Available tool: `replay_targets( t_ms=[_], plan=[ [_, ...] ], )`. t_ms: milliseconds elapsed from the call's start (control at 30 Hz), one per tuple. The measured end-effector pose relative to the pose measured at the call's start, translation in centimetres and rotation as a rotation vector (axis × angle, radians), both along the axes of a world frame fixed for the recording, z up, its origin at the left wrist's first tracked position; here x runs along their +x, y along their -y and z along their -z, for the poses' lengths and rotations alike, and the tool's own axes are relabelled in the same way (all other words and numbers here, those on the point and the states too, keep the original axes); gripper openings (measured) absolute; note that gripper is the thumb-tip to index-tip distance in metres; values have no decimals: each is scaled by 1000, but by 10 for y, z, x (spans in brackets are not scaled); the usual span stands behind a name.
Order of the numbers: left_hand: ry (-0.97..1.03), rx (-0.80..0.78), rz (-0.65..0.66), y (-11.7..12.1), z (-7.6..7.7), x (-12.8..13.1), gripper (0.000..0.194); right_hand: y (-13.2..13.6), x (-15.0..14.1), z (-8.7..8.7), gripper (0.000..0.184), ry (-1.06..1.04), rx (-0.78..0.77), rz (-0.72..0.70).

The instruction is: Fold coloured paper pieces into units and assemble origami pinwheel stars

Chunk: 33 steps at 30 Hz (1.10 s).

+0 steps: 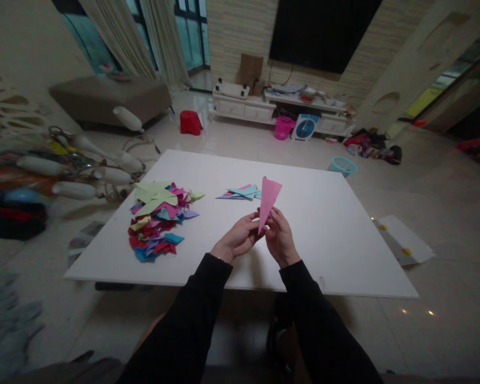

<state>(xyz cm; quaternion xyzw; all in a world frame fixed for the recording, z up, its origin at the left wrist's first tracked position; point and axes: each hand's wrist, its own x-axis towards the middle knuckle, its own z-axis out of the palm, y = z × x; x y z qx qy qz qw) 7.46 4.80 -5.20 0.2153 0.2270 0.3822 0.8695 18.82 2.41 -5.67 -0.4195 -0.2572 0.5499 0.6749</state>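
A folded pink paper [269, 198], long and narrow like a wedge, stands above the white table with its point down. Both hands grip its lower part: my left hand [243, 234] from the left, my right hand [280, 238] from the right, with fingertips close together near the tip. Just beyond my left hand lies a small stack of narrow folded papers [240, 192] in light blue, pink and purple. Farther left is a heap of folded paper pieces [156, 221] in red, blue, magenta and yellow, topped by a pale green one.
The white table [336, 240] spans the space before me. A light blue basket [343, 166] stands on the floor past its far right corner. Chairs with white-covered parts [108, 175] crowd the left side. A white sheet [404, 240] lies low at the right.
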Motion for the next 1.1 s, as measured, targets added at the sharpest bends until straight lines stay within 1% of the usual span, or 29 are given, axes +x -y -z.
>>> replay_targets(
  t_ms=[100,200,300,400,500,633,700,800,933,1100],
  plan=[
    [12,-15,-5,0,1,0,21,-1,0,0,37,-19,-1,43],
    [-32,8,-19,-1,2,-1,24,-3,3,1,40,-26,-17,52],
    [-109,56,-55,-1,2,-3,23,-3,6,0,31,-10,6,59],
    [-189,104,-149,-3,3,-3,22,-4,6,-1,23,54,3,85],
    [-297,147,-261,-4,5,-2,27,-4,6,1,21,73,-35,123],
    [-449,301,-350,-5,9,0,37,-3,6,8,18,95,-52,121],
    [-488,371,-368,-5,9,2,41,-3,7,11,17,116,-56,136],
    [-535,436,-394,-4,8,4,46,-5,7,12,17,128,-65,162],
    [-518,433,-364,-4,9,5,53,-5,7,10,16,119,-66,149],
    [-515,425,-334,-4,11,2,47,-3,10,7,13,136,-112,172]
  ],
)
